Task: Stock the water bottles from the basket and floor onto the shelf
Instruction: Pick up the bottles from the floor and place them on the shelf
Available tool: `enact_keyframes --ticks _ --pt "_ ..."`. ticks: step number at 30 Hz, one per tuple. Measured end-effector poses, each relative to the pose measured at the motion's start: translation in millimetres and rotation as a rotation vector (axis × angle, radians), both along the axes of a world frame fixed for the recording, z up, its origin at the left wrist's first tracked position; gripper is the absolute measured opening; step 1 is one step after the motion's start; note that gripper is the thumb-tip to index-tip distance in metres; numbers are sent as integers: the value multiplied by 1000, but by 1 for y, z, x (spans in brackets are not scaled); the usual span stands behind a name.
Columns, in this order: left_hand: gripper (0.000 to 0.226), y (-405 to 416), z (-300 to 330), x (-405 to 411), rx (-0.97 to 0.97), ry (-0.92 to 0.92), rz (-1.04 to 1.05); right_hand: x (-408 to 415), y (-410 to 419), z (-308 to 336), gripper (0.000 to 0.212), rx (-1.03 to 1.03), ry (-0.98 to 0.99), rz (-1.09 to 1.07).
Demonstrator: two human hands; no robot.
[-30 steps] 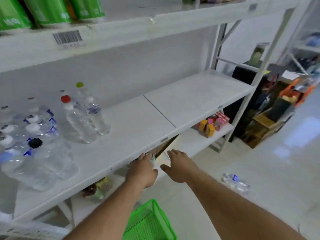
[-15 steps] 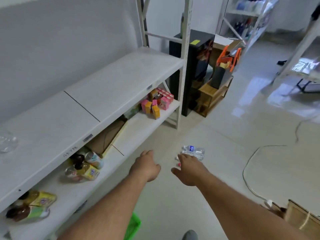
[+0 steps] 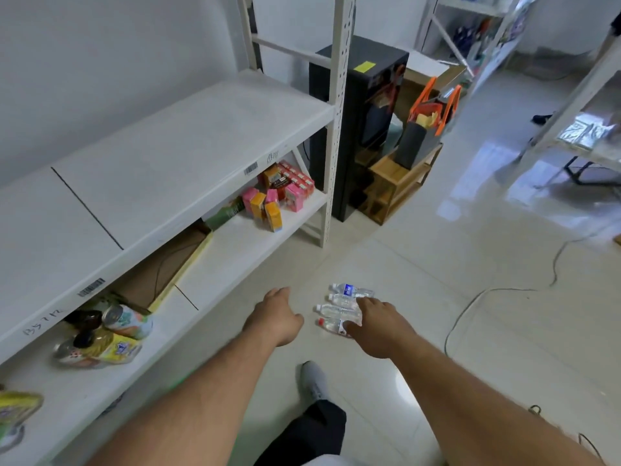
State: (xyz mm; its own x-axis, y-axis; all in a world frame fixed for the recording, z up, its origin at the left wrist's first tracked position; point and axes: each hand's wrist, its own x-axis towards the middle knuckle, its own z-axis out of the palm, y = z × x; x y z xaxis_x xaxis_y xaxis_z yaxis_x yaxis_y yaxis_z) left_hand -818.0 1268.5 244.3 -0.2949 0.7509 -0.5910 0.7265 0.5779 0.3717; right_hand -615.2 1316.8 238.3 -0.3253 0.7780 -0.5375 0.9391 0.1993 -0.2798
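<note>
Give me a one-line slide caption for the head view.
Both hands reach toward water bottles lying on the floor beside the shelf.

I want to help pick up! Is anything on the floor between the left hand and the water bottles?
No. In the head view, only bare floor tile lies between the left hand and the water bottles.

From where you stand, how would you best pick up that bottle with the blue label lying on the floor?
The blue-labelled water bottle lies on its side, farthest of the group on the floor, cap end pointing left. Probably best to come from above and wrap the fingers around its mid-body near the label, across its length. The right hand is already over the nearer bottles; the left hand is open and free.
</note>
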Motion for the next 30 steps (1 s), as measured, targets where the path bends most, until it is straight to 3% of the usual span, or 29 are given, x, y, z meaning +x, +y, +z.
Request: enact_keyframes --ticks 7,20,30 --pt "74 95 -26 -4 24 -77 26 -6 95 0 59 7 -105 71" --pt "72 216 -8 -4 41 -62 55 -35 220 16 70 33 -116 258" --pt "73 261 -19 26 -53 75 217 -31 317 -7 68 94 -138 691"
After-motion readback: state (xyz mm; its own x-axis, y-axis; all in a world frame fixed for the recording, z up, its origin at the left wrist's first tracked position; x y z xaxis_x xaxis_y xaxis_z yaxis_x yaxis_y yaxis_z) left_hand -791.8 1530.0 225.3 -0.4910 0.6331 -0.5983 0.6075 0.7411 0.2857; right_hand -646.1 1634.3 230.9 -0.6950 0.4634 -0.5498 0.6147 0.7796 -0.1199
